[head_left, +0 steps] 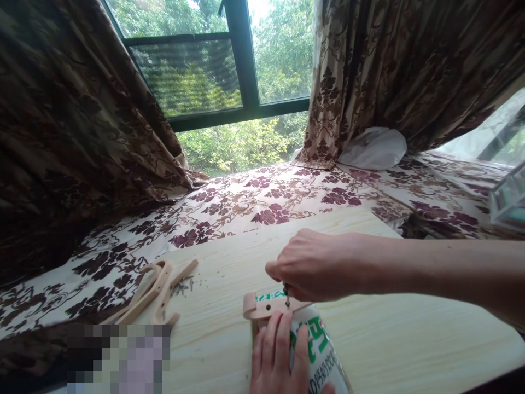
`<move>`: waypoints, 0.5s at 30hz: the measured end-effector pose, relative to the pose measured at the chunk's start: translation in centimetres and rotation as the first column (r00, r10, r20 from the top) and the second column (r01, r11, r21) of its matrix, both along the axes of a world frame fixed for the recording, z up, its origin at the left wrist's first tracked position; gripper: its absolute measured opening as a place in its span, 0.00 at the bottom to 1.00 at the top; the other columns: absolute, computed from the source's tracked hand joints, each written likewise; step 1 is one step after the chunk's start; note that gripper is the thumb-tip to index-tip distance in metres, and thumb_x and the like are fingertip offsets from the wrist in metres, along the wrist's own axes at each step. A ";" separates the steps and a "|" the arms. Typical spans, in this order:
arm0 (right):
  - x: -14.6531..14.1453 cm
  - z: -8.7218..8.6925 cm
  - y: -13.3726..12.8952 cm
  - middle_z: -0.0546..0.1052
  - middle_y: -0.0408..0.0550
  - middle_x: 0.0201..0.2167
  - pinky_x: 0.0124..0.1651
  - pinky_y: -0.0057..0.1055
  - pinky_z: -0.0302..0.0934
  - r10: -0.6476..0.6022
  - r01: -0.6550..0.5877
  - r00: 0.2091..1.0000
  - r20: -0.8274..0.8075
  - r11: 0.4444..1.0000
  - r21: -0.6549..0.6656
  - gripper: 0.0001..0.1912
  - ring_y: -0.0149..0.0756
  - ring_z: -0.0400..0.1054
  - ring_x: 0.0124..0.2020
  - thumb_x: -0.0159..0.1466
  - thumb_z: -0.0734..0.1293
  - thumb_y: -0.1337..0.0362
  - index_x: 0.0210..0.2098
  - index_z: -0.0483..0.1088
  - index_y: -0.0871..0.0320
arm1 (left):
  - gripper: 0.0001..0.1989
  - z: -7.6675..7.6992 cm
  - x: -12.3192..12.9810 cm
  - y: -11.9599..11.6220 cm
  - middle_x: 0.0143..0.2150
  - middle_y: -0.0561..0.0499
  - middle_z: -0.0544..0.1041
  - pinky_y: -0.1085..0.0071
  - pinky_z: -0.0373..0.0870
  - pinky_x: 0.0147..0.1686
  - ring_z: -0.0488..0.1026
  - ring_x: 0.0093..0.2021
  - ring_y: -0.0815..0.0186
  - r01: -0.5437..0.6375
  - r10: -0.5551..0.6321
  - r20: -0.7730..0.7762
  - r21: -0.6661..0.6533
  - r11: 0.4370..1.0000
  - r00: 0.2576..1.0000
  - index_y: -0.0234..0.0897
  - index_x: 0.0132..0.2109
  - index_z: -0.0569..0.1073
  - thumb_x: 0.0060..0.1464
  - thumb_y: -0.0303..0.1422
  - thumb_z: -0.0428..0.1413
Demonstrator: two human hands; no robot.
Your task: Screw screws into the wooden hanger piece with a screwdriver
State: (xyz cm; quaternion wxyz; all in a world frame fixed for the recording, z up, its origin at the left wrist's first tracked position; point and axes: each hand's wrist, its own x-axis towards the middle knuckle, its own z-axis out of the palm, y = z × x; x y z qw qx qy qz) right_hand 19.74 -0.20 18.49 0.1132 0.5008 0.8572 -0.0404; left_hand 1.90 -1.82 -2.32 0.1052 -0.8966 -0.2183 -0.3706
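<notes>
My right hand (315,265) is closed in a fist around what looks like a small screwdriver (286,287), mostly hidden by the fingers. Its metal tip points down at a hole in a pale wooden piece (256,308) with a curved end. Another dark hole shows to the left of the tip. My left hand (280,353) lies with fingers stretched out and slightly apart, the fingertips pressing on the wooden piece's near edge. Beneath that hand is a white carton with green print (318,334), and the wooden piece rests across its far end.
Several curved wooden parts with holes (159,293) lie at the left of the light wood board (213,328), beside a scatter of small screws (184,285). Behind is flower-patterned cloth (270,210). A clear plastic box (508,197) stands at the right; a blurred patch covers the lower left.
</notes>
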 end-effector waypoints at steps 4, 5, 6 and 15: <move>-0.1 0.2 0.0 0.75 0.49 0.25 0.23 0.31 0.44 0.059 -0.059 0.998 -0.006 0.998 -0.018 0.08 0.30 0.60 0.22 0.58 0.61 0.76 0.31 0.72 0.63 | 0.24 0.1 0.2 -0.2 0.54 0.45 0.71 0.60 0.58 0.54 0.63 0.59 0.57 -0.005 0.005 0.006 -0.025 1.000 1.000 0.43 0.50 0.71 0.58 0.51 0.42; -0.2 0.1 0.0 0.75 0.50 0.26 0.23 0.31 0.45 0.055 -0.055 0.998 -0.004 0.998 -0.028 0.08 0.31 0.60 0.23 0.59 0.61 0.75 0.31 0.72 0.63 | 0.24 0.1 0.3 -0.2 0.54 0.45 0.72 0.60 0.58 0.54 0.63 0.59 0.57 -0.008 0.008 0.011 -0.029 1.000 1.000 0.43 0.50 0.71 0.58 0.51 0.42; -0.2 0.0 0.0 0.75 0.50 0.26 0.23 0.31 0.46 0.041 -0.041 0.999 0.001 0.998 -0.043 0.08 0.31 0.61 0.23 0.60 0.61 0.74 0.32 0.72 0.64 | 0.24 0.1 0.4 -0.2 0.54 0.45 0.72 0.60 0.58 0.54 0.63 0.58 0.57 -0.014 0.014 0.018 -0.029 0.999 1.000 0.43 0.49 0.72 0.58 0.51 0.41; 0.3 0.0 -0.2 0.75 0.48 0.24 0.21 0.32 0.42 -0.031 0.031 1.000 -0.002 1.000 -0.001 0.08 0.31 0.60 0.21 0.60 0.63 0.66 0.31 0.73 0.62 | 0.25 0.2 -0.3 0.3 0.55 0.44 0.71 0.61 0.58 0.54 0.62 0.60 0.56 0.019 -0.015 -0.075 0.042 0.999 0.997 0.42 0.51 0.71 0.57 0.52 0.44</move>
